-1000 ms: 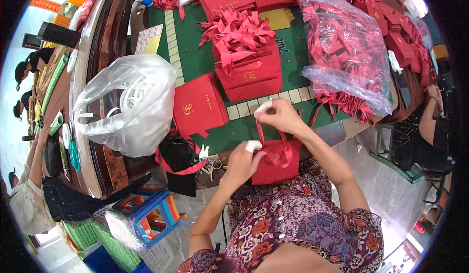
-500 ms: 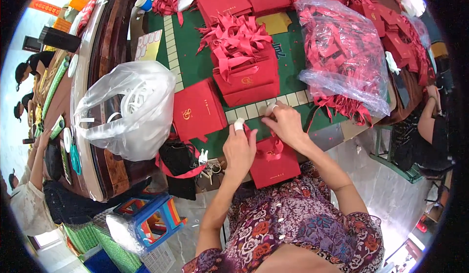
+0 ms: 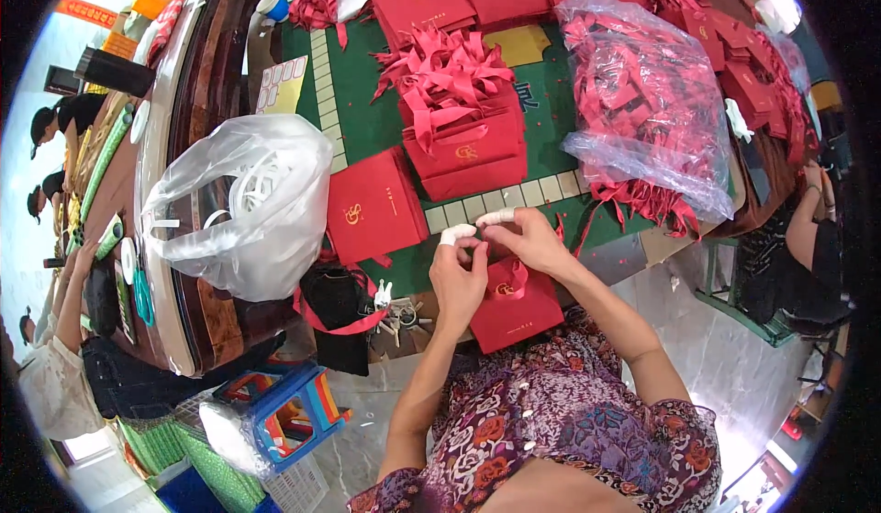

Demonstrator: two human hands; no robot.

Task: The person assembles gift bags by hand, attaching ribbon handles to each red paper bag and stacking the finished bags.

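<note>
A green table [image 3: 367, 128] carries red bags; at its near edge, left hand [image 3: 459, 274] and right hand [image 3: 532, 242] pinch a light, stiff red paper bag [image 3: 514, 306] by its soft, probably slippery ribbon handle [image 3: 516, 279], the best hold.

— What colours fill the green table [image 3: 367, 118]?

— Red, mostly: a red gift bag [image 3: 514, 306] with a small gold emblem at the table's near edge, between the left hand [image 3: 459, 279] and right hand [image 3: 532, 242], both with white-taped fingertips [image 3: 456, 234].

— And on the table itself?

— A stack of red bags [image 3: 463, 146] topped with red ribbons, a flat red bag [image 3: 374, 208] with gold print just left of it, and a clear plastic sack [image 3: 642, 109] of red pieces to its right.

— Anything not red?

— A white translucent bag [image 3: 243, 206] at the table's left edge, a blue and orange stool [image 3: 289, 412] below it, and the person's purple floral dress [image 3: 569, 430].
</note>
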